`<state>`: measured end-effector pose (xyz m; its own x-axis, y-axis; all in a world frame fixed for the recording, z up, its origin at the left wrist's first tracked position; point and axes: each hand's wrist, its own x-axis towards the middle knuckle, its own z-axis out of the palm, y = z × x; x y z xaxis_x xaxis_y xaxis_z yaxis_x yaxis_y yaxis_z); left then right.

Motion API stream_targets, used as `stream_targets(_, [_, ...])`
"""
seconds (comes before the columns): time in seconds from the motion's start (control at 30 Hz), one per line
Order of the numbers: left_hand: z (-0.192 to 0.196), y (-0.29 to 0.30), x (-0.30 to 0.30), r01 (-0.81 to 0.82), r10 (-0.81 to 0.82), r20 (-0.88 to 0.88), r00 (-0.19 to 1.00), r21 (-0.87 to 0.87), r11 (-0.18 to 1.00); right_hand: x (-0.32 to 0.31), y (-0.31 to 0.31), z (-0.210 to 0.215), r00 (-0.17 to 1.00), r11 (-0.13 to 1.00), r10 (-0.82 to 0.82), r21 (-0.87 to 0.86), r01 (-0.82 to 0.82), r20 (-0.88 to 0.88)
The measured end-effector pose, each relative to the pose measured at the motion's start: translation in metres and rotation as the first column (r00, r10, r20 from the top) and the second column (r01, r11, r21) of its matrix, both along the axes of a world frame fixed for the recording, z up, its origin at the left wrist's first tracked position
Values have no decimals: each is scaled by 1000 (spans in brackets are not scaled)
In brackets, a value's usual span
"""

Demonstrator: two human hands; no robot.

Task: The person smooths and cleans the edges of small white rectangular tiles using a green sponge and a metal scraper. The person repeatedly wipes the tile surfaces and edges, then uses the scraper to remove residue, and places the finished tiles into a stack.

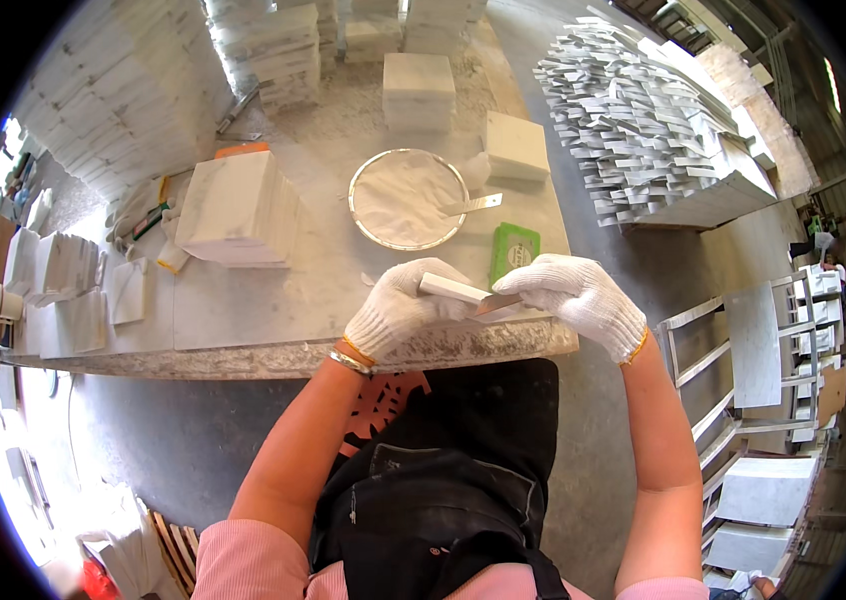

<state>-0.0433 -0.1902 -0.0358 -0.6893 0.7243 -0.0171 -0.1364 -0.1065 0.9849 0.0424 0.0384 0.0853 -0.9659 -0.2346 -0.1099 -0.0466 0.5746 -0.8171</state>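
Note:
Both of my hands wear white knit gloves and meet above the near edge of the table. My left hand (401, 308) is closed around a white marble tile (451, 288), which is tilted with its narrow edge up. My right hand (573, 298) pinches a thin, flat scraper blade (496, 303) at the tile's right end; its handle is hidden by the glove. Just beyond my hands stands a round tub (393, 205) of white powder or paste. A putty knife (475, 204) rests in it, sticking out over the right rim. A green box (516, 250) lies near my right hand.
Stacked white tiles (233, 212) stand left of the tub, with more tile blocks (418, 85) behind it. Tools (148, 222) lie farther left. Beyond the table (233, 310), a large tile pile (633, 130) is at the right, above a metal rack (708, 370).

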Motion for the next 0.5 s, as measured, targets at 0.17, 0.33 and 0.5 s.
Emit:
stream_targets(0.17, [6, -1, 0, 8, -8, 11, 1000, -19, 1000, -4, -2, -5, 1000, 995, -21, -96, 18, -23])
stream_targets(0.33, [3, 0, -3, -9, 9, 10, 1000, -50, 999, -13, -21, 4, 985, 995, 103, -5, -104, -141])
stream_targets(0.5, [3, -3, 1, 1, -1, 14, 1000, 40, 999, -2, -9, 2, 997, 999, 33, 22, -32, -70])
